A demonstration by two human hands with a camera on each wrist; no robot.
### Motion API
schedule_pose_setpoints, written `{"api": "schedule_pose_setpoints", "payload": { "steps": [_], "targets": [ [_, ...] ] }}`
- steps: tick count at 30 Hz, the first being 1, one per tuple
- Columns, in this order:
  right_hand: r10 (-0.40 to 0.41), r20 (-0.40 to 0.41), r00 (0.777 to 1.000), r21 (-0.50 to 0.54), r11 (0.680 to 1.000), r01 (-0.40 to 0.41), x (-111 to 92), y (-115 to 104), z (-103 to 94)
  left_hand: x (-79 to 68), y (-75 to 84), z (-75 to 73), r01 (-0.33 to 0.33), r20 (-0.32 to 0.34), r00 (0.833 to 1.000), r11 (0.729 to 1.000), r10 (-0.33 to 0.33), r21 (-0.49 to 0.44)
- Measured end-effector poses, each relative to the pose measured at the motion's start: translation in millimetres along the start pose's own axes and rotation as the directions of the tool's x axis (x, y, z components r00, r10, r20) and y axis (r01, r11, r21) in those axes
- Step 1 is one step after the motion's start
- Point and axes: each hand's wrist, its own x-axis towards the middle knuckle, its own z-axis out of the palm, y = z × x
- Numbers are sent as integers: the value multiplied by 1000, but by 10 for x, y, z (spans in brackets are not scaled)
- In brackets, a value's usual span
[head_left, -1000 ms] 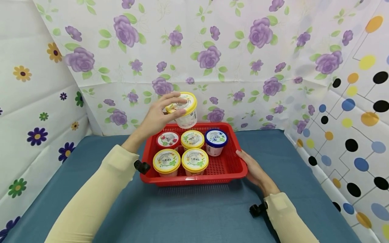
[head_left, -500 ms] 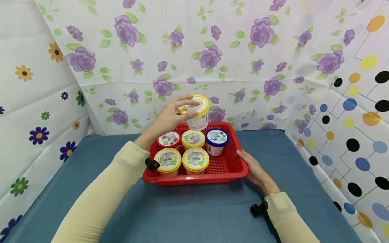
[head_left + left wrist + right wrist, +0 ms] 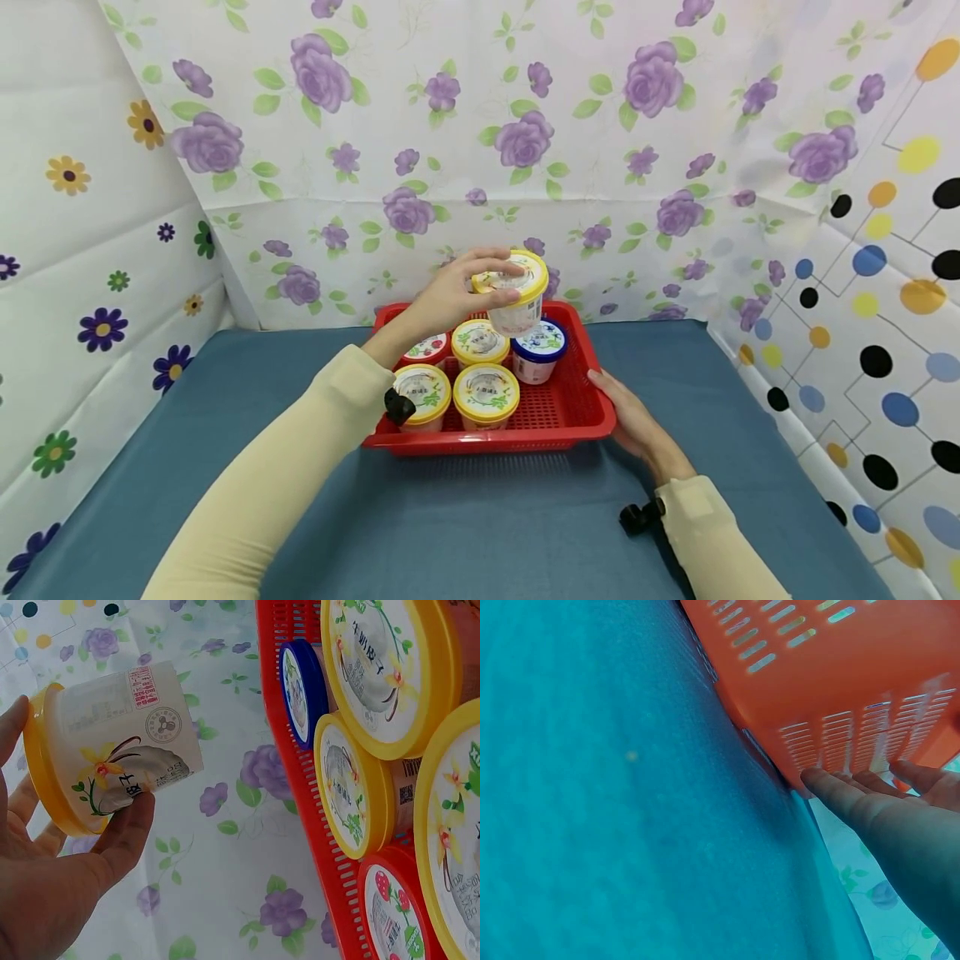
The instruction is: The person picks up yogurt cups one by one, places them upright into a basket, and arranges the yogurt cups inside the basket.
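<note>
My left hand (image 3: 457, 293) holds a white paper tub (image 3: 517, 318) with a yellow lid above the red plastic basket (image 3: 495, 442). In the left wrist view, the thumb and fingers span the held tub (image 3: 124, 746), which carries a vanilla-flower print. Inside the basket, a red-lidded tub (image 3: 429, 348), a yellow-lidded tub (image 3: 480, 340) and a blue-lidded tub (image 3: 538, 348) form the back row. Two yellow-lidded tubs, a left one (image 3: 423, 390) and a right one (image 3: 487, 393), stand in front. My right hand (image 3: 628, 417) rests against the basket's right side, fingers extended along its slotted outer wall (image 3: 862, 735).
Blue cloth (image 3: 465, 525) covers the table under the basket. A flowered curtain (image 3: 592, 183) hangs close behind, with patterned sheets at left and right. The basket's bare slotted floor (image 3: 542, 410) shows at the front right.
The left hand has carried the held tub rightward and slightly down, from above the back middle to over the blue-lidded tub. The right hand has stayed at the basket's side.
</note>
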Motion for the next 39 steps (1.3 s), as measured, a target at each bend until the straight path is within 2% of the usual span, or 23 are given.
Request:
{"api": "schedule_pose_setpoints", "payload": {
  "steps": [8,18,23,39],
  "targets": [
    [1,1,1000,-6,1000,-1,0,-1,-2,82,-16,166,12,91,996,1000,-11,-8],
    [1,11,1000,11,1000,-2,-5,-9,2,154,-42,392,8,234,972,1000,-10,10],
    [0,12,1000,19,1000,0,0,-13,1,191,-43,482,10,292,956,999,-24,48],
    [-33,46,998,49,998,30,3,-10,17,243,-63,725,19,443,895,997,-50,74]
  ]
}}
